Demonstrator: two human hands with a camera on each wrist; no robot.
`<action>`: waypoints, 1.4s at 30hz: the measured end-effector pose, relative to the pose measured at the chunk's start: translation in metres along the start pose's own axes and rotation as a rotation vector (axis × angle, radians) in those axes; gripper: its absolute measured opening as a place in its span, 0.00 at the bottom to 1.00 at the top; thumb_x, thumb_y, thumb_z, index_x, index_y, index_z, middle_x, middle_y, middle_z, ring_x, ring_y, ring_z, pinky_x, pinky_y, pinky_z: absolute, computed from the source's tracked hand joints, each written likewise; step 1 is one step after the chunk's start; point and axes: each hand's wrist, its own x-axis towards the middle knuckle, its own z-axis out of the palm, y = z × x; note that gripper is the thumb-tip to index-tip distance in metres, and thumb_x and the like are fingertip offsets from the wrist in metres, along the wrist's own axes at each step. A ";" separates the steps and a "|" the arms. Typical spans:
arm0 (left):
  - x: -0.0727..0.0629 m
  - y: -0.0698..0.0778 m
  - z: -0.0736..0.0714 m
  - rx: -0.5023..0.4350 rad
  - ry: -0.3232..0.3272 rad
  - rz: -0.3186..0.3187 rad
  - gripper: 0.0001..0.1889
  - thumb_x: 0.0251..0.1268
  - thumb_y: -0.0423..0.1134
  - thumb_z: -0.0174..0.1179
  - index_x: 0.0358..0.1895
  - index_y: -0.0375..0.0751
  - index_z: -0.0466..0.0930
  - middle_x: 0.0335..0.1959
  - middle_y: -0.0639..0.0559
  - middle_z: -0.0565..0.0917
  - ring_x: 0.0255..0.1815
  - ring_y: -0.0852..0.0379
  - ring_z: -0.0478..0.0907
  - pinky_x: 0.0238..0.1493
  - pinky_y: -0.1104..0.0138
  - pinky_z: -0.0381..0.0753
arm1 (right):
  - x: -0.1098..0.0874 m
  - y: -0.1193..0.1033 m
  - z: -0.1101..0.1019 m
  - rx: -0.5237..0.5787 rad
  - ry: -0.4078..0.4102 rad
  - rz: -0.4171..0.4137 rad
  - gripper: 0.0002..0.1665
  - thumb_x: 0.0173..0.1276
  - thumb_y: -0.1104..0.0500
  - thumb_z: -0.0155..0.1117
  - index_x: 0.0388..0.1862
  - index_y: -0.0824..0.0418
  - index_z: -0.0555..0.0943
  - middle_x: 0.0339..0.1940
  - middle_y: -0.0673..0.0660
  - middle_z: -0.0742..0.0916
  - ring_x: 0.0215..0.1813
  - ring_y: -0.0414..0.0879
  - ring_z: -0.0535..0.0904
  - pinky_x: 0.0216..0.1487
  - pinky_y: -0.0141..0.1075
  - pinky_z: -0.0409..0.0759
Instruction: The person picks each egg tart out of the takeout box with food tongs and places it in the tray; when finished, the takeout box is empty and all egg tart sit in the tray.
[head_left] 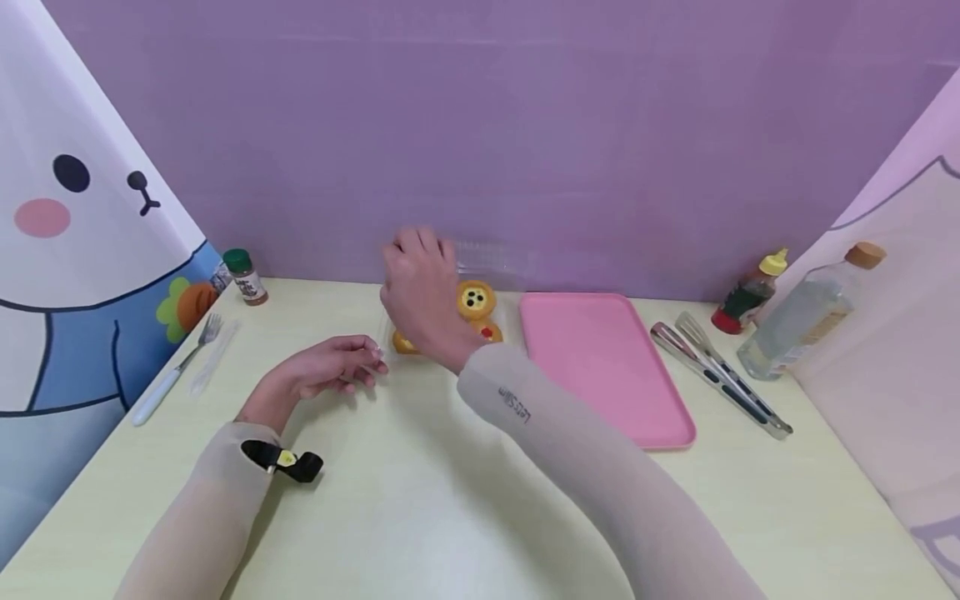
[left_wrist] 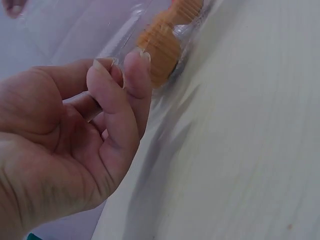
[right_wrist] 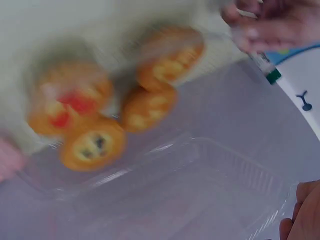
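Observation:
A clear plastic box (head_left: 513, 327) at the back middle holds several round golden pastries (right_wrist: 95, 145). One has dark pieces on top, another red, and others pale yellow chunks. My left hand (head_left: 333, 367) pinches the box's near left edge between thumb and fingertips; in the left wrist view, a pastry (left_wrist: 160, 55) shows just beyond them. My right hand (head_left: 420, 287) is raised over the left part of the box, its curled fingers gripping the edge of the clear lid (right_wrist: 230, 170). The lid stands raised at the back, and my right hand hides some pastries in the head view.
A pink tray (head_left: 600, 358) lies right of the box. Beyond it are metal tongs (head_left: 712, 375), a sauce bottle (head_left: 746, 292) and a corked clear bottle (head_left: 806, 317). At left are a spice jar (head_left: 246, 277), a fork (head_left: 176, 371) and a clear plastic strip (head_left: 215, 357).

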 end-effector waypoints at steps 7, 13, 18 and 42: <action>-0.001 0.001 0.001 0.011 0.001 -0.002 0.07 0.79 0.42 0.50 0.45 0.44 0.73 0.45 0.52 0.83 0.40 0.57 0.82 0.32 0.70 0.79 | 0.019 0.007 -0.006 -0.018 -0.083 0.001 0.15 0.75 0.61 0.54 0.43 0.50 0.88 0.46 0.48 0.82 0.52 0.46 0.73 0.54 0.39 0.70; -0.001 0.001 0.002 0.034 -0.015 0.022 0.08 0.80 0.44 0.50 0.46 0.44 0.73 0.46 0.52 0.83 0.41 0.56 0.82 0.35 0.68 0.80 | 0.024 0.011 -0.007 -0.019 -0.296 0.051 0.14 0.77 0.55 0.54 0.51 0.45 0.85 0.51 0.47 0.78 0.58 0.46 0.67 0.59 0.41 0.66; -0.001 -0.001 0.003 0.044 -0.016 0.022 0.09 0.80 0.45 0.50 0.47 0.42 0.72 0.46 0.51 0.83 0.41 0.56 0.82 0.36 0.68 0.80 | 0.027 0.006 -0.005 -0.038 -0.377 0.064 0.13 0.80 0.47 0.51 0.52 0.41 0.83 0.50 0.45 0.75 0.58 0.46 0.65 0.60 0.41 0.64; -0.003 0.002 0.006 0.062 -0.008 0.029 0.11 0.79 0.46 0.51 0.47 0.41 0.73 0.46 0.50 0.83 0.43 0.54 0.82 0.40 0.64 0.83 | 0.052 0.028 0.011 -0.084 -0.219 0.024 0.19 0.77 0.55 0.50 0.56 0.38 0.84 0.51 0.50 0.81 0.58 0.49 0.70 0.57 0.44 0.68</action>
